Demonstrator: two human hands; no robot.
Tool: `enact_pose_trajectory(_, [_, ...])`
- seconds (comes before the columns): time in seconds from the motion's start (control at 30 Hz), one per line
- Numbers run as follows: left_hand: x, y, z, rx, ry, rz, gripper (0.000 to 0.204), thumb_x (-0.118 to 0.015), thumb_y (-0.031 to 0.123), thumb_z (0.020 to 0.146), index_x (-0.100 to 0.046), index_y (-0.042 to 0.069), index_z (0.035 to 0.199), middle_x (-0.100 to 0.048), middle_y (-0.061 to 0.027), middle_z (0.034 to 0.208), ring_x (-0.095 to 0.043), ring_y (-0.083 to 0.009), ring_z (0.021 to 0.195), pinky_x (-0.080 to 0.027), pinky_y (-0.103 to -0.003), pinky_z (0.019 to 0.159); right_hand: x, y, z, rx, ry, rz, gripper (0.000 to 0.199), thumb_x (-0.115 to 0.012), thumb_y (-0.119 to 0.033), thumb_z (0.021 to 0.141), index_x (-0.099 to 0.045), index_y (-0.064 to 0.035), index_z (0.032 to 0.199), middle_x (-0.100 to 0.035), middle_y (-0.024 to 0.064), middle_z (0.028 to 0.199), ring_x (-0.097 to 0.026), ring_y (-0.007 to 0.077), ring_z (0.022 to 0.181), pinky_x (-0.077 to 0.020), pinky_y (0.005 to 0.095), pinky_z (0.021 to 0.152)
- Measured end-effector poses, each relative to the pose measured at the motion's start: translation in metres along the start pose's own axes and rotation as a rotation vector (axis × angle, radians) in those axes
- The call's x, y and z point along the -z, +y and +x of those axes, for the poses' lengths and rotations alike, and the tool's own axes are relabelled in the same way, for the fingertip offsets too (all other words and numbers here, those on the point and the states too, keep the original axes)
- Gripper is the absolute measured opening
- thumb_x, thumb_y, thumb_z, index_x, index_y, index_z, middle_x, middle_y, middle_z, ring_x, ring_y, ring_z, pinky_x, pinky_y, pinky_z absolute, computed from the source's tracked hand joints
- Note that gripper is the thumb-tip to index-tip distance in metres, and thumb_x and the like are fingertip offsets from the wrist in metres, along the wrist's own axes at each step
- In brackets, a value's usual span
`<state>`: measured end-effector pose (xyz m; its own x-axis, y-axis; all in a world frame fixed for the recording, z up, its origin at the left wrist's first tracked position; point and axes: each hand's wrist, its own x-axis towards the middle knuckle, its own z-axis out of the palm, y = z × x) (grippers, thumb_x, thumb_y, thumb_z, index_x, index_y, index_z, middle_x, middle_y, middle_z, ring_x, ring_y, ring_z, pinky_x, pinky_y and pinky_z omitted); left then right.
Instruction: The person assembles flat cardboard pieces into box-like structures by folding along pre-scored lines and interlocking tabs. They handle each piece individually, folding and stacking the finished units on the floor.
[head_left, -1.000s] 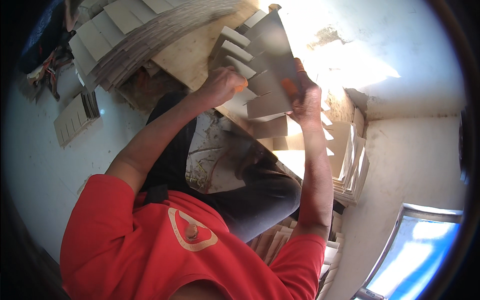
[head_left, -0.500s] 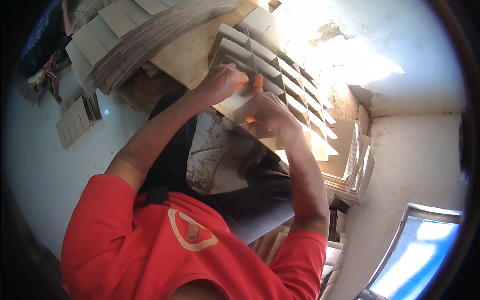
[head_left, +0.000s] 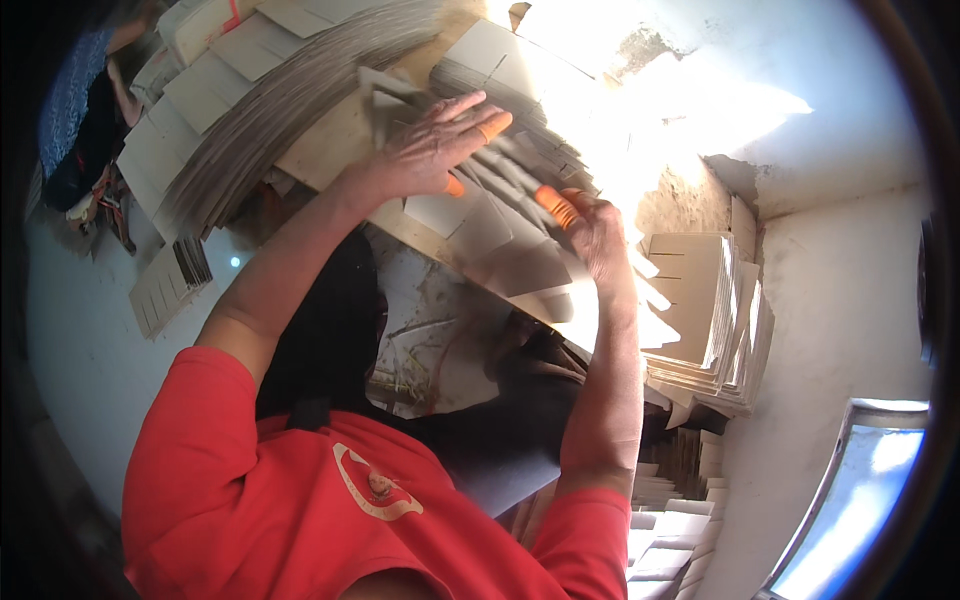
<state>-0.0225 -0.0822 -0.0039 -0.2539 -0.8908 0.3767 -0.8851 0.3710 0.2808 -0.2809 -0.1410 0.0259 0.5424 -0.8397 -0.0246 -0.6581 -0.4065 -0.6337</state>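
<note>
A cardboard divider (head_left: 478,222) lies on the board in front of me, its crossed strips leaning over and smeared by motion. My left hand (head_left: 435,150) is over its left part, fingers stretched out and apart, with orange sleeves on some fingers. At the right side, my right hand (head_left: 595,235) has its fingers bent against the divider's strips, orange sleeves on them too. Its fingertips are partly hidden among the strips. Just beyond is a stack of flat slotted cardboard sheets (head_left: 500,55).
A long fanned stack of cardboard pieces (head_left: 260,100) spreads at the upper left, beside a wooden board (head_left: 310,150). More cardboard sheets (head_left: 690,300) are piled by the right wall. A small slotted bundle (head_left: 165,290) lies left. Another person's arm (head_left: 125,95) shows at the far left.
The divider's upright open grid has leaned over and partly flattened. My hands have moved apart, the left opening out and the right shifting to the right side.
</note>
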Motion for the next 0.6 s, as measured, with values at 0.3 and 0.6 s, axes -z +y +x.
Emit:
enact_pose_trajectory(0.3, [-0.010,-0.014,0.035,0.106,-0.326,-0.287,0.044,-0.071,0.003,0.072,-0.060,0.007,0.115,-0.065,-0.0125,0.106,-0.057,-0.0284,0.103,-0.043,-0.039,0.092,-0.001,0.003,-0.020,0.157,0.114,-0.504,0.050,-0.073,-0.029,0.078,-0.056,0.0022,0.113,-0.068,0.0140,0.091,-0.065,0.0328,0.082,-0.0524,0.0384,0.073])
enact_pose_trajectory(0.6, [-0.014,-0.004,-0.003,-0.148,-0.190,-0.078,0.023,-0.060,0.010,0.079,-0.065,0.005,0.101,-0.064,-0.0083,0.079,-0.061,-0.0236,0.085,-0.046,-0.035,0.079,-0.014,0.013,-0.028,0.303,0.090,-0.488,0.004,-0.062,-0.006,0.081,-0.065,-0.0053,0.083,-0.065,0.0159,0.073,-0.064,0.0340,0.067,-0.0486,0.0414,0.060])
